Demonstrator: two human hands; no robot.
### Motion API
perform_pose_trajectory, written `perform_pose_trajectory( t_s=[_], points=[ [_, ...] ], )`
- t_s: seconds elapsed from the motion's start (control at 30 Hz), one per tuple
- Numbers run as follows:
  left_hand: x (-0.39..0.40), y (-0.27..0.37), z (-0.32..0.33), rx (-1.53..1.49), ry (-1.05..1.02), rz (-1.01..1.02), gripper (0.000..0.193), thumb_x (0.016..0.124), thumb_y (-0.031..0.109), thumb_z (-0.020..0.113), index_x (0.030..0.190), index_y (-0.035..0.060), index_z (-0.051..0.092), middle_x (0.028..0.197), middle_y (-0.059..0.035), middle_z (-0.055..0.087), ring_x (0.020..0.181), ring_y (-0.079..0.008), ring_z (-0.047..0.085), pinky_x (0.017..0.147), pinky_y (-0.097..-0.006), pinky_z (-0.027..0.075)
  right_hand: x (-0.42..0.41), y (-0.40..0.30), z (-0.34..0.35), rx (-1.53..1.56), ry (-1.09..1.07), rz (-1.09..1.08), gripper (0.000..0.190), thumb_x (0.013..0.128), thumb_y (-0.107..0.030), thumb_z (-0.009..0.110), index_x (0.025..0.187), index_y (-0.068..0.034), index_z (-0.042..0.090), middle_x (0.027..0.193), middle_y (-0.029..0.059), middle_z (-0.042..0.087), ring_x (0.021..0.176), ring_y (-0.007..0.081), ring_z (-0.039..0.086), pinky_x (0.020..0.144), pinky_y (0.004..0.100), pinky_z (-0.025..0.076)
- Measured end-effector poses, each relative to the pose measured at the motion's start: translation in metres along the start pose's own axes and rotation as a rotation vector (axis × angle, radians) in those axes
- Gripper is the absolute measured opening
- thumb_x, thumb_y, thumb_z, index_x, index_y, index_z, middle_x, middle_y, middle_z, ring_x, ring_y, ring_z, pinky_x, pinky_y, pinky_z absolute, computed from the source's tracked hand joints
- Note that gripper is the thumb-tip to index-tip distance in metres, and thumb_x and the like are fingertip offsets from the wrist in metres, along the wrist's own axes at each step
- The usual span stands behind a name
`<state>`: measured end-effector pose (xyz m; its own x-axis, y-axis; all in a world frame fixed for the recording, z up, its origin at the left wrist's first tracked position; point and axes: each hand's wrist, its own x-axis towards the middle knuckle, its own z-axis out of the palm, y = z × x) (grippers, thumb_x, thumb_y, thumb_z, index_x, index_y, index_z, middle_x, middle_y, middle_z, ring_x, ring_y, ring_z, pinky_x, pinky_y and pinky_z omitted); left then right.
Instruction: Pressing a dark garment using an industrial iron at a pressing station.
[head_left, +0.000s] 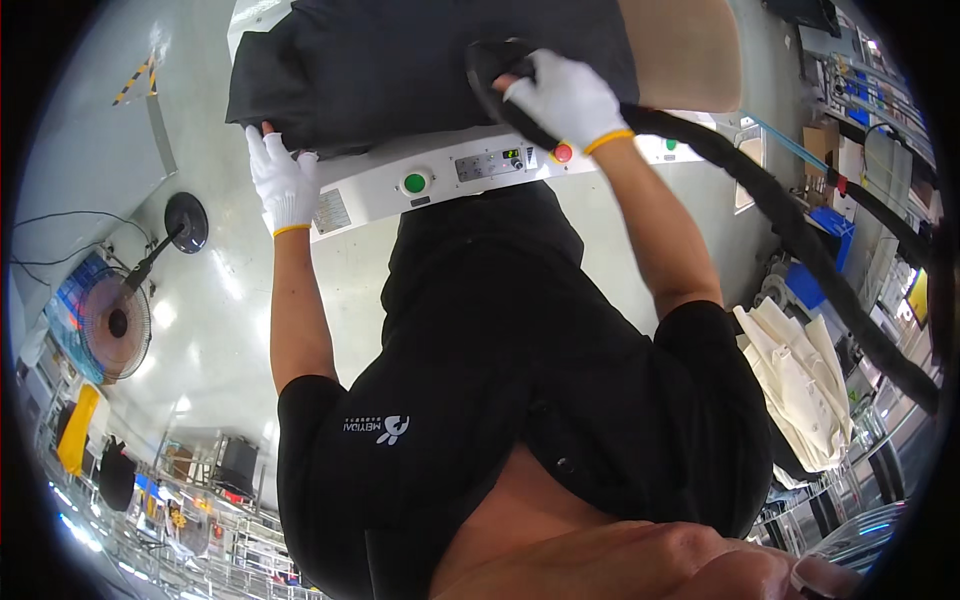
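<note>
A dark garment (390, 75) lies spread over a padded beige pressing board (682, 56). My right hand (574, 97), in a white knit glove with a yellow cuff, grips a black steam iron (487, 82) that rests on the cloth. At the garment's near left edge, my gloved left hand (283, 176) has its fingers on the fabric, some of them hidden by it. Bare fingertips show on both hands. Below the cloth runs the white front panel (367, 199) of the pressing table, bearing a green button (414, 183), a small control display and a red knob (562, 153).
A thick black sleeved hose (780, 210) arcs from beside the iron to the right. A pedestal fan (116, 322) with a round base stands on the floor at left. Cream garments (802, 382) hang at right. Metal racks (180, 517) fill the lower left.
</note>
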<state>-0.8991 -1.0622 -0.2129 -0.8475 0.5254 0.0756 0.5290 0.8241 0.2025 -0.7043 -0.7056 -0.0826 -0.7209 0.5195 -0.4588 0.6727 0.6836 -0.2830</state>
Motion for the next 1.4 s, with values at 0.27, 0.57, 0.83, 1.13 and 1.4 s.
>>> perform_pose_trajectory(
  t_s=[0.27,0.57,0.83,1.13,1.4],
  points=[
    [-0.006,-0.023,-0.015,-0.021,0.02,-0.015,0.058,0.088,0.019,0.074,0.138,-0.0033,0.057,0.161,-0.0301,0.042,0.134,-0.0467,0.055,0.111,-0.0448,0.048,0.076,0.17,-0.081,0.145,0.257,0.15,0.045,0.098,-0.044,0.065,0.113,-0.003,0.075,0.101,0.0182,0.078,0.084,0.0392,0.072,0.08,0.0463,0.056],
    [0.023,0.047,-0.078,0.022,0.256,-0.157,0.054,0.082,0.045,0.084,0.119,0.008,0.074,0.136,-0.0169,0.065,0.121,-0.0371,0.062,0.103,-0.0431,0.052,0.134,0.326,-0.188,-0.364,0.486,0.048,0.037,0.097,-0.034,0.063,0.118,-0.003,0.071,0.105,0.0215,0.077,0.092,0.0465,0.07,0.082,0.051,0.055],
    [0.06,0.023,-0.05,-0.164,-0.012,-0.344,0.033,0.093,0.04,0.067,0.102,0.0087,0.073,0.105,-0.0126,0.073,0.09,-0.0362,0.065,0.085,-0.0446,0.054,0.103,0.182,-0.006,-0.253,0.289,0.026,0.045,0.096,-0.044,0.062,0.13,-0.015,0.071,0.126,0.0125,0.076,0.11,0.0418,0.071,0.094,0.0525,0.056],
    [0.151,0.083,-0.075,0.101,-0.32,-0.169,0.047,0.092,0.022,0.068,0.131,-0.0033,0.062,0.13,-0.0242,0.069,0.114,-0.0396,0.067,0.101,-0.043,0.052,0.174,0.161,-0.113,-0.344,0.529,0.121,0.045,0.096,-0.038,0.064,0.131,-0.009,0.066,0.119,0.0192,0.074,0.103,0.0453,0.07,0.088,0.0519,0.056],
    [0.057,0.041,-0.03,-0.055,0.536,0.357,0.047,0.087,0.022,0.074,0.129,0.0043,0.063,0.145,-0.019,0.06,0.123,-0.0456,0.058,0.105,-0.0498,0.047,0.077,0.152,0.002,-0.26,0.869,-0.469,0.051,0.091,-0.04,0.076,0.13,-0.011,0.06,0.138,0.0137,0.063,0.118,0.0363,0.064,0.098,0.0444,0.053]
  ],
)
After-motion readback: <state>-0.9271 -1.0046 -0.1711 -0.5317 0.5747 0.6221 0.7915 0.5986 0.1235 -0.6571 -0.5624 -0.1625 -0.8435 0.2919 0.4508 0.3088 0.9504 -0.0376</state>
